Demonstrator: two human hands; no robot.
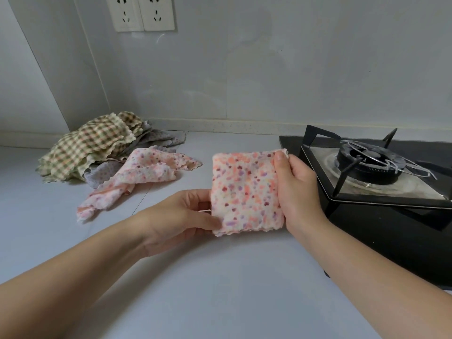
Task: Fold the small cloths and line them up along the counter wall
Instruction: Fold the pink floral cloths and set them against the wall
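Observation:
A pink spotted cloth (245, 192), folded into a small square, sits between my two hands just above the counter. My left hand (186, 214) pinches its lower left edge with thumb on top. My right hand (297, 184) grips its right edge, thumb over the top corner. A second pink spotted cloth (137, 174) lies crumpled to the left. Behind it a green checked cloth (90, 148) is heaped over a grey spotted cloth (159, 138), close to the counter wall (244, 81).
A black gas hob (381, 182) with a burner and pan support fills the right side of the grey counter (220, 289), right next to my right hand. Two wall sockets (144, 13) sit high on the wall. The corner lies at the far left.

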